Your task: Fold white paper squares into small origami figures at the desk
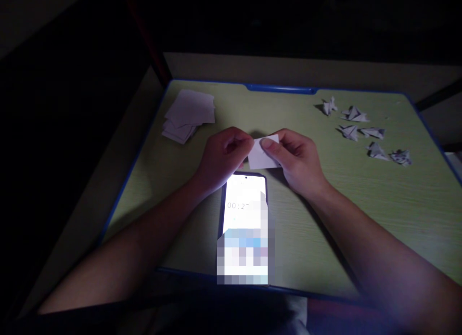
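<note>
Left hand (222,159) and right hand (302,165), fingers curled closed, pinch a small white paper rectangle (259,159); uneven pull could crease it, a lowered wrist nudge the black-edged lit phone (245,193)

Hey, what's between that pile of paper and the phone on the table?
In the head view, the left hand lies between the paper pile and the phone, with a small white sheet at its fingertips.

Dim room, possibly a home | green wood-grain tabletop (252,109) | blue edging (212,82)
</note>
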### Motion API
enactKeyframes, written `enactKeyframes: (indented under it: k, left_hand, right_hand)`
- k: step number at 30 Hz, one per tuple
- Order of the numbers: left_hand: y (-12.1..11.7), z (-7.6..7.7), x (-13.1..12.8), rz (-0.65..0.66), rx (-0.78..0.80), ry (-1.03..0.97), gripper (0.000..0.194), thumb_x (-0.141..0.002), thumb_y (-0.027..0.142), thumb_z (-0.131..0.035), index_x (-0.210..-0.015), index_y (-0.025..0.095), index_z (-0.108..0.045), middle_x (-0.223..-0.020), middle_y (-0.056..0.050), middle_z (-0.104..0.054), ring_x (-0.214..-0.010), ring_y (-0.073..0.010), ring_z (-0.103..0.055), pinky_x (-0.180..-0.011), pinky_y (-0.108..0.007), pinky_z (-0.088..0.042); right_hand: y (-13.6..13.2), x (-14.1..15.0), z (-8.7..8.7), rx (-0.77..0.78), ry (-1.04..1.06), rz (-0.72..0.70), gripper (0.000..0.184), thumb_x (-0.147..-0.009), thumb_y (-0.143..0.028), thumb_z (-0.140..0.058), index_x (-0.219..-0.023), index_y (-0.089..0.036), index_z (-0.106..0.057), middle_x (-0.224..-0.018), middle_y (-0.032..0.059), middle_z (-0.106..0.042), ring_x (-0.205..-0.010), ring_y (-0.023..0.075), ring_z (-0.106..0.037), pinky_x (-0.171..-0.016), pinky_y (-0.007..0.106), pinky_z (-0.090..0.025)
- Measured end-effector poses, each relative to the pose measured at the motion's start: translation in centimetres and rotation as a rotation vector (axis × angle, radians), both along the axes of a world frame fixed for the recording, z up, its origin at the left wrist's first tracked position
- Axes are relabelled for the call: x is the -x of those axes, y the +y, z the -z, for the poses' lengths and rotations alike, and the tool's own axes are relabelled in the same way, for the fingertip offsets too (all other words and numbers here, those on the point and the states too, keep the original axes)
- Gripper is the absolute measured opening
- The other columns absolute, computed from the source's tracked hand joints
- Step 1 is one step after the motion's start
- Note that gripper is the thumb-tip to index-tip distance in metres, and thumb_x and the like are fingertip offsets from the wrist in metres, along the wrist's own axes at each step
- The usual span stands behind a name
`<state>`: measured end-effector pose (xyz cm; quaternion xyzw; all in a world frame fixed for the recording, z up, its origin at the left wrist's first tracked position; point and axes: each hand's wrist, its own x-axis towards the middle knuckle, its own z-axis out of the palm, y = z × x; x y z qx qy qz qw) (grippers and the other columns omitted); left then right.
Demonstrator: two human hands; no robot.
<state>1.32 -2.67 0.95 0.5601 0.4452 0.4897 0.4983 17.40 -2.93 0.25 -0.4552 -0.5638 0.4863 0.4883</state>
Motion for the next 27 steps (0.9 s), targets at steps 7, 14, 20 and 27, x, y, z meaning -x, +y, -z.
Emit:
enactKeyframes:
  k: [7, 14, 20, 27]
  left_hand:
    - [0.2, 0.2, 0.1, 0.002, -0.017, 0.011, 0.013, -0.081, 0.016, -0.06, -0.069, 0.016, -0.055, -0.053, 0.005, -0.051, -0.042, -0.0043, -0.045, -0.037, -0.016, -0.033]
    - [0.3, 0.5, 0.0, 0.029, -0.051, 0.015, 0.012, -0.076, 0.019, -0.063, -0.067, 0.016, -0.056, -0.053, 0.005, -0.051, -0.042, -0.0047, -0.046, -0.034, -0.014, -0.033]
    - [0.6, 0.8, 0.2, 0.025, -0.077, -0.027, 0.013, -0.077, 0.019, -0.064, -0.067, 0.017, -0.056, -0.051, 0.005, -0.053, -0.038, -0.0047, -0.045, -0.035, -0.016, -0.034]
    - [1.2, 1.3, 0.4, -0.022, -0.118, -0.074, 0.02, -0.078, 0.025, -0.068, -0.063, 0.016, -0.057, -0.047, 0.006, -0.053, -0.037, -0.0038, -0.045, -0.037, -0.016, -0.034]
  right_hand:
    - [0.3, 0.0, 0.5, -0.011, 0.065, -0.007, 0.034, -0.078, -0.047, -0.075, -0.066, -0.019, -0.06, -0.055, -0.0041, -0.051, -0.049, 0.0076, -0.039, -0.047, 0.025, -0.026]
    - [0.3, 0.1, 0.4, -0.016, 0.098, 0.011, 0.039, -0.074, -0.05, -0.077, -0.064, -0.018, -0.058, -0.053, -0.0051, -0.051, -0.047, 0.0063, -0.039, -0.045, 0.024, -0.024]
    - [0.5, 0.1, 0.4, -0.018, 0.085, -0.023, 0.041, -0.074, -0.054, -0.076, -0.066, -0.017, -0.06, -0.056, -0.0039, -0.054, -0.051, 0.0072, -0.043, -0.048, 0.024, -0.03]
    - [0.9, 0.0, 0.8, -0.018, 0.057, -0.081, 0.038, -0.078, -0.053, -0.073, -0.069, -0.017, -0.061, -0.055, -0.0029, -0.057, -0.05, 0.0085, -0.046, -0.049, 0.026, -0.031]
